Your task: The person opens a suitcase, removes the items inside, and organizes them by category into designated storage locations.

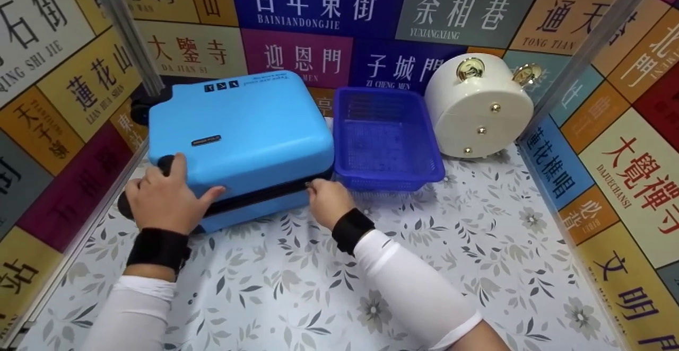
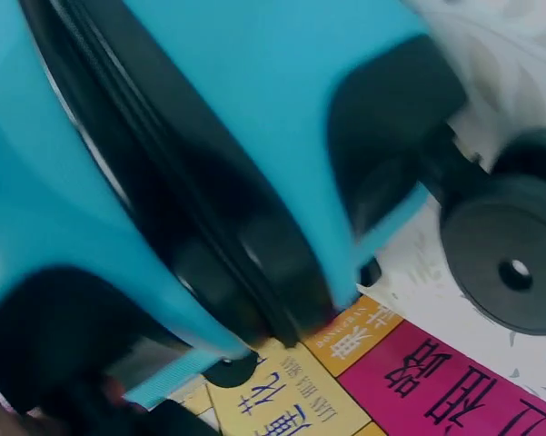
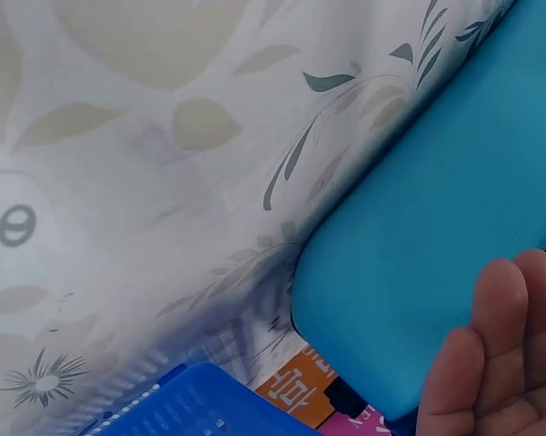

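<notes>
A light-blue hard-shell suitcase [image 1: 249, 133] lies flat, its dark zipper seam [image 1: 265, 191] running along the near side. My left hand [image 1: 167, 197] grips its near left corner by the black wheel, the thumb spread towards the seam. My right hand [image 1: 331, 202] pinches the small zipper pull [image 1: 309, 185] near the right end of that seam. In the left wrist view, the suitcase's wheel end shows a black wheel [image 2: 513, 254] and black corner guards. The right wrist view shows bent fingers [image 3: 500, 309] beside the blue shell; the pull is hidden there.
A blue plastic basket [image 1: 432, 173] stands just right of the suitcase. Beyond it is a round cream case [image 1: 456, 123] with gold knobs. The leaf-patterned tabletop [image 1: 254, 298] is bounded by walls [image 1: 318, 1] of colourful printed signs.
</notes>
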A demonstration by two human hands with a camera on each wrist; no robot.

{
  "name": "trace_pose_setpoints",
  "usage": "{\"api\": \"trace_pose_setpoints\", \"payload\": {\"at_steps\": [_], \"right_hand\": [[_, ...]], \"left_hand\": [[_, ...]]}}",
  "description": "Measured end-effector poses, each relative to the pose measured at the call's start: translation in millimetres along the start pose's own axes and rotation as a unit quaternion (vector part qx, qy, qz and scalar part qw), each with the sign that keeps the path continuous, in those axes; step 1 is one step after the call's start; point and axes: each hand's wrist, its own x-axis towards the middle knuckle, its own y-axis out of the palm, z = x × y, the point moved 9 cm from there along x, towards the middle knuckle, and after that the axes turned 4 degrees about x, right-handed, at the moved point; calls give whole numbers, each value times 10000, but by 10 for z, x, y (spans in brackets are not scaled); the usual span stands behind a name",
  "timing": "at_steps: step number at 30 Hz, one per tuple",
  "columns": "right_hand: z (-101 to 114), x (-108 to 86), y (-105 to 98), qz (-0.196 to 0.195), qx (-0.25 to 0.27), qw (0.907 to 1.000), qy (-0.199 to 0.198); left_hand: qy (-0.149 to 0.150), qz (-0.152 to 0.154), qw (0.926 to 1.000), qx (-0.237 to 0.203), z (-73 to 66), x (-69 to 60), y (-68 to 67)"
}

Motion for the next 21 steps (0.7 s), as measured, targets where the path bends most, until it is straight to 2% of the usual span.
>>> {"api": "trace_pose_setpoints", "payload": {"at_steps": [5, 11, 18, 21], "right_hand": [[14, 2, 12, 44, 135, 9999, -7], [-7, 36, -26, -90, -118, 9999, 51], [99, 34, 62, 111, 6, 9999, -38], [145, 45, 83, 72, -66, 9999, -113]], "left_hand": [[-39, 10, 10000, 37, 5, -23, 1], [-249, -82, 9996, 142, -118, -122, -26], [-275, -192, 9992, 202, -247, -204, -55], [-306, -183, 9992, 184, -290, -233, -73]]}}
